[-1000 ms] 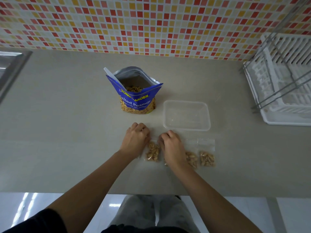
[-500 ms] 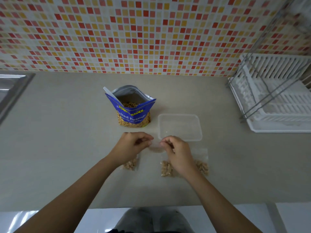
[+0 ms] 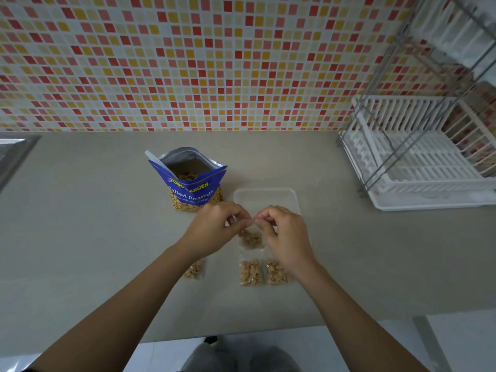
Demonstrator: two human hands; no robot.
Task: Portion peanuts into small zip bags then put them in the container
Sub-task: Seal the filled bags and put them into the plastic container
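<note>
My left hand and my right hand pinch the top edge of a small clear zip bag of peanuts, which hangs between them above the counter. Two filled zip bags lie side by side below my right hand. A further filled bag lies partly under my left forearm. The open blue peanut pouch stands behind my left hand. A clear empty plastic container sits behind my right hand.
A white dish rack with a metal frame stands at the right on the beige counter. A steel sink edge shows at far left. Mosaic tiles cover the wall behind. The counter's front edge runs close to my body.
Both hands have risen from the counter with one small bag pinched between them. The view has tilted up, showing more wall.
</note>
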